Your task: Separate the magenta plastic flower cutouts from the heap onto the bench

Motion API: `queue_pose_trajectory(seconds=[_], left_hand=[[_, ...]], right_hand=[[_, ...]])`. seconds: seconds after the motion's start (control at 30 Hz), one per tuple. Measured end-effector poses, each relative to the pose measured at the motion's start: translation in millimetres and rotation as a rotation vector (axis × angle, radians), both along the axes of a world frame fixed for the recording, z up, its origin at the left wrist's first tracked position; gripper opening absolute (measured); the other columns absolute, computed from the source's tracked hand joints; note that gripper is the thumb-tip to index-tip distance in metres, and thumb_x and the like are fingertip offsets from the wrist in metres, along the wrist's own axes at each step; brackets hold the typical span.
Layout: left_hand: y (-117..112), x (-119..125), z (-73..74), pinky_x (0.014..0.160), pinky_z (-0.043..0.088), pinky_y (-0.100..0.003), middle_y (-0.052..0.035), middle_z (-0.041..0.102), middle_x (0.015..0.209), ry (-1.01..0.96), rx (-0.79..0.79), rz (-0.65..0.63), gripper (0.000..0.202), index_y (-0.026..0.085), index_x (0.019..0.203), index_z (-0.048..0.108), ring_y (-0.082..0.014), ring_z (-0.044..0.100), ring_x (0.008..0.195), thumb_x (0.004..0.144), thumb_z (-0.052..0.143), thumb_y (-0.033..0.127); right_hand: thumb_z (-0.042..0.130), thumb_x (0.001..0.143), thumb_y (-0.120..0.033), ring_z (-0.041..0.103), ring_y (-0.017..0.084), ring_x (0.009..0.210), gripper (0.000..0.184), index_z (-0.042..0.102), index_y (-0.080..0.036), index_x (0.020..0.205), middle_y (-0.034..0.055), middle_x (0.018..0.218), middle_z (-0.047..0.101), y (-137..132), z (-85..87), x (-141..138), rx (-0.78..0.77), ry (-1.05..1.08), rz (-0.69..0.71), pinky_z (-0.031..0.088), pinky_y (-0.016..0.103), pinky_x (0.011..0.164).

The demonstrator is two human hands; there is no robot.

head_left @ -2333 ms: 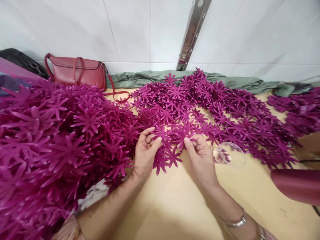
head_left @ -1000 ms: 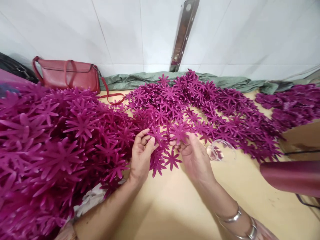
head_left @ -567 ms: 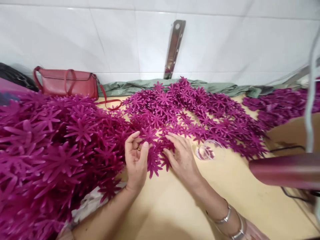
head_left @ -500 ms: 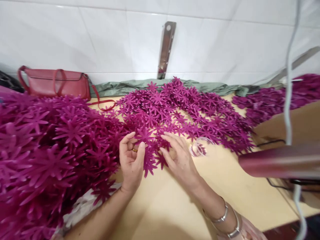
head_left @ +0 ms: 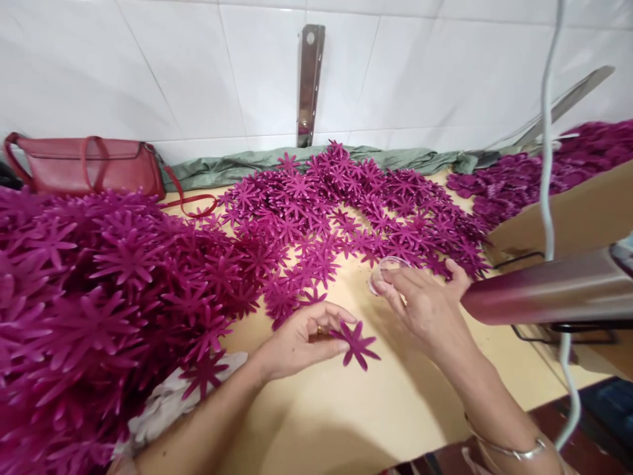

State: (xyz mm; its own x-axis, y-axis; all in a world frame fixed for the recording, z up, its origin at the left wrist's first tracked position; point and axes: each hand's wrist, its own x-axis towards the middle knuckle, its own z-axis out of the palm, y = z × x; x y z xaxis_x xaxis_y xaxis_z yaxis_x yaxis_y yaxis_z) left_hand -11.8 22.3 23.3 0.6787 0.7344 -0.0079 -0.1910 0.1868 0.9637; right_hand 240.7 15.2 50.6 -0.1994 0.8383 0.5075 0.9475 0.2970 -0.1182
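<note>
My left hand (head_left: 301, 340) pinches one magenta star-shaped flower piece (head_left: 357, 343) between thumb and fingertips, just above the pale yellow table (head_left: 346, 415). My right hand (head_left: 428, 307) reaches over a small clear plastic dish (head_left: 386, 269) beside the flowers. Its fingers curl down at the dish's rim and seem to touch it. Whether they hold anything is hidden. A tall heap of the same magenta flowers (head_left: 99, 284) lies at the left. A flatter spread of flowers (head_left: 346, 204) covers the middle of the table.
A red handbag (head_left: 84, 165) stands by the white tiled wall. A green cloth (head_left: 237, 168) runs along the wall. A dark red metallic bar (head_left: 544, 290) juts in from the right, with a white cable (head_left: 546, 165) hanging and a cardboard box (head_left: 568, 218) behind. More flowers (head_left: 534, 171) lie far right.
My left hand has pulled one flower out of the pile toward me. My right hand left the pile and moved right to the clear dish. The view swung to the right.
</note>
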Motion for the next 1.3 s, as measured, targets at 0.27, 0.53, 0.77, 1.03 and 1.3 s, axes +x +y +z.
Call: queue_pose_trajectory(seconds=[0.27,0.53,0.77,1.03,1.3], left_hand=[[15,6,-13.7,0.085,0.055,-0.028,-0.0055,0.075,0.102,-0.042,-0.044,0.455,0.029,0.019,0.111,0.069,-0.0175,0.069,0.094,0.088,0.081,0.032],[19,4,-13.7,0.083,0.056,-0.027,-0.0041,0.074,0.103,-0.100,-0.203,0.524,0.042,0.019,0.114,0.068,-0.0153,0.068,0.093,0.081,0.087,0.036],[20,1,-15.3,0.084,0.054,-0.024,-0.0021,0.074,0.097,-0.183,-0.325,0.523,0.044,0.020,0.117,0.073,-0.0128,0.068,0.090,0.079,0.089,0.034],[19,1,-14.6,0.084,0.054,-0.025,-0.0040,0.075,0.101,-0.170,-0.297,0.505,0.050,0.019,0.123,0.071,-0.0135,0.069,0.090,0.080,0.089,0.038],[14,2,-11.5,0.098,0.050,-0.030,-0.0062,0.077,0.106,-0.054,-0.067,0.367,0.044,0.019,0.126,0.068,-0.0176,0.070,0.103,0.088,0.082,0.038]], right_hand=[[0.038,0.111,-0.049,0.075,0.026,0.092,0.047,0.071,-0.023,0.090,0.0039,0.092,0.081,17,7.2,13,-0.282,-0.047,0.119,0.011,0.070,0.119],[0.059,0.105,-0.024,0.077,0.024,0.106,0.019,0.069,-0.019,0.121,0.0095,0.115,0.083,-17,23.4,-37,0.185,0.005,0.133,0.017,0.055,0.129],[0.049,0.108,-0.030,0.045,0.033,0.153,0.054,0.043,-0.006,0.156,0.0159,0.164,0.048,-40,-23.5,-95,-0.047,-0.149,0.269,-0.007,0.060,0.132],[0.054,0.106,-0.020,0.047,0.027,0.151,0.050,0.047,-0.014,0.155,0.0137,0.157,0.058,-49,-23.7,-79,-0.026,0.048,0.316,0.012,0.056,0.134],[0.065,0.101,-0.024,0.073,0.021,0.096,0.020,0.064,-0.023,0.120,0.0065,0.106,0.074,-18,-18.0,-82,-0.112,0.659,0.126,0.063,0.035,0.083]])
